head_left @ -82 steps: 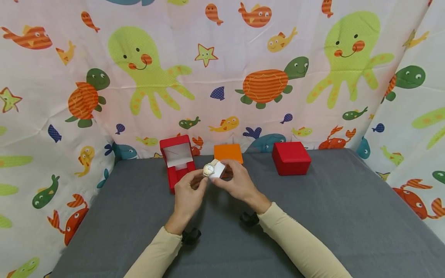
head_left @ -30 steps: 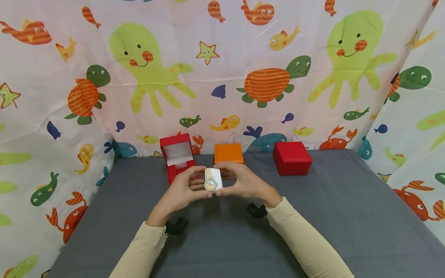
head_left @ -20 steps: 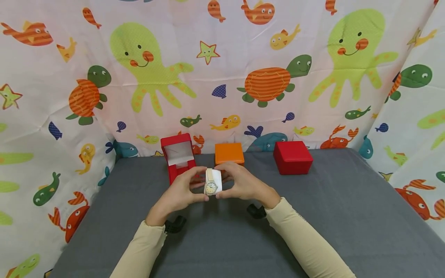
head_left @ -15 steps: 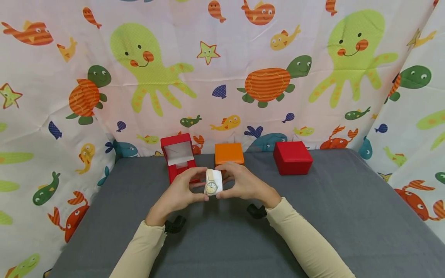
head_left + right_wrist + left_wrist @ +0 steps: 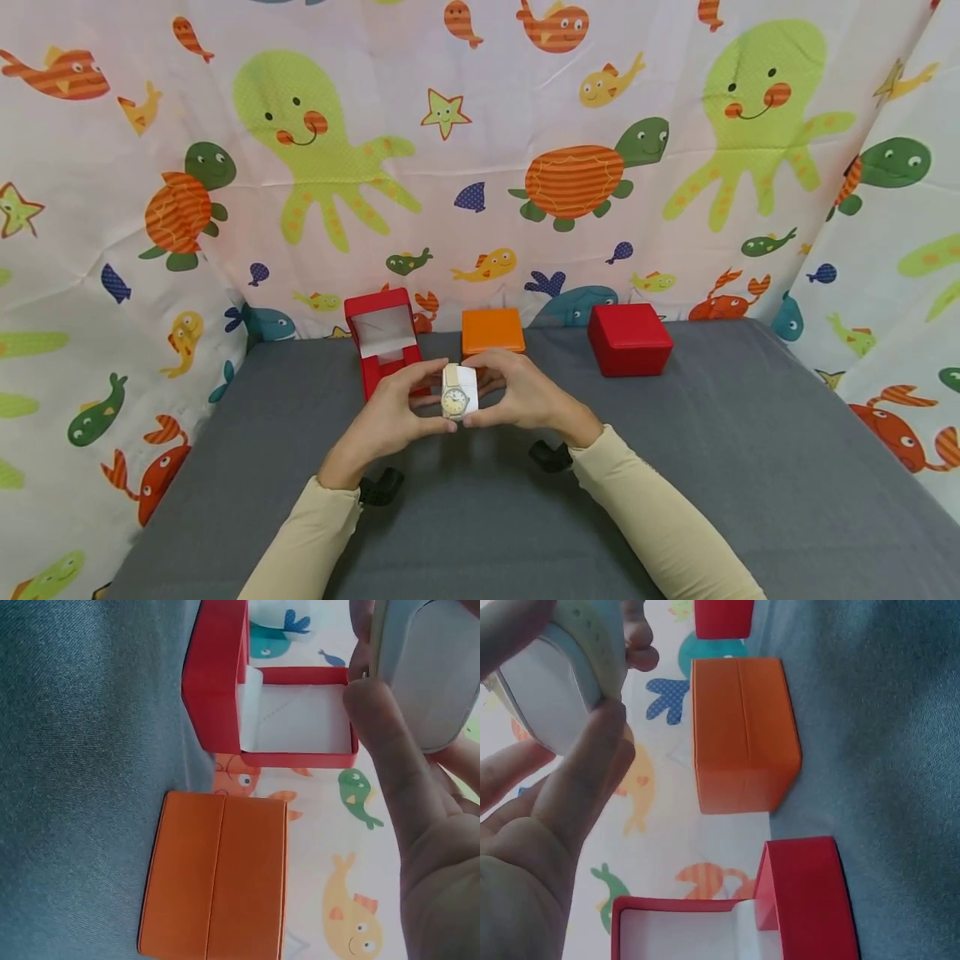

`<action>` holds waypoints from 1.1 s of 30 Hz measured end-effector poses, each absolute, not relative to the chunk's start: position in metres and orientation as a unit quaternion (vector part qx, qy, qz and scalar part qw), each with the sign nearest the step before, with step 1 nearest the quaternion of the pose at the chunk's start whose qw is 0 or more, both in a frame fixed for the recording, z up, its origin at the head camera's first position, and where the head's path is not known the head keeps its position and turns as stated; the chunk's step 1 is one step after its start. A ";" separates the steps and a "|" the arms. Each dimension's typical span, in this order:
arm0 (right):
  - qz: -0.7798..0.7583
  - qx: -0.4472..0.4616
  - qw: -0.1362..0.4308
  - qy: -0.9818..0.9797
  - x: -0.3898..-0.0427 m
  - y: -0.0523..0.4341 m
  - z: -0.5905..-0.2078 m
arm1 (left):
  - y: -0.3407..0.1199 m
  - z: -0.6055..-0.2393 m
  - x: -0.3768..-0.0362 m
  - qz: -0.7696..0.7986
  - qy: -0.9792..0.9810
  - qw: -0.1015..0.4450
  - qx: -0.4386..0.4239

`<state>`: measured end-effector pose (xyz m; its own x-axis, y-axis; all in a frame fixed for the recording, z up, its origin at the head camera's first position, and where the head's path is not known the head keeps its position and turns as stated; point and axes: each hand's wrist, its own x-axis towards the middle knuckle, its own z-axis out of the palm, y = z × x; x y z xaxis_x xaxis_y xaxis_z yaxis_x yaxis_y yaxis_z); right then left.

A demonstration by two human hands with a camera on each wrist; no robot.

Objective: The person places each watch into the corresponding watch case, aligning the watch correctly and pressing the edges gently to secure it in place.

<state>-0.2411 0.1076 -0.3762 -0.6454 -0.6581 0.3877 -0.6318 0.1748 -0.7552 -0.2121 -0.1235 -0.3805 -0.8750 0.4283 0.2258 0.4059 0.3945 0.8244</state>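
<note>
Both hands hold a wristwatch [image 5: 454, 402] wrapped on a small white cushion [image 5: 470, 386], above the grey table in the head view. The watch has a round pale dial and a cream strap [image 5: 452, 374], with the dial toward the head camera. My left hand [image 5: 386, 418] grips the left side, thumb below and fingers above. From the other side my right hand [image 5: 528, 398] grips the cushion in the same manner. The cushion's open side end [image 5: 546, 694] shows in the left wrist view, the strap with its holes curving round it. Fingertips hide part of the strap.
Behind the hands stands an open red box [image 5: 384, 333] with a white-lined lid raised. An orange box [image 5: 493, 330] sits just behind the right hand, closed. Farther right is a closed red box [image 5: 630, 340]. A printed curtain [image 5: 465, 167] hangs along the table's back edge.
The watch and cushion have come nearer the body and turned from a slanted to an upright position. My left hand has shifted from pinching the watch's edge to gripping the side. Lately both hands stay almost still.
</note>
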 end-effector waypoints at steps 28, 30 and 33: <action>-0.446 -0.445 -0.022 0.776 -0.248 0.104 -0.391 | -0.121 -0.388 -0.213 0.457 0.814 -0.114 0.341; -0.443 -0.449 -0.031 0.775 -0.247 0.103 -0.391 | -0.121 -0.388 -0.214 0.482 0.807 -0.100 0.326; -0.441 -0.451 -0.047 0.774 -0.245 0.101 -0.391 | -0.119 -0.386 -0.213 0.515 0.799 -0.083 0.299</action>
<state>-0.2450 0.1011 -0.3912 -0.5880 -0.6575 0.4712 -0.7405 0.2031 -0.6406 -0.2127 -0.1195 -0.3858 -0.8074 0.3918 0.4412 0.5637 0.2913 0.7729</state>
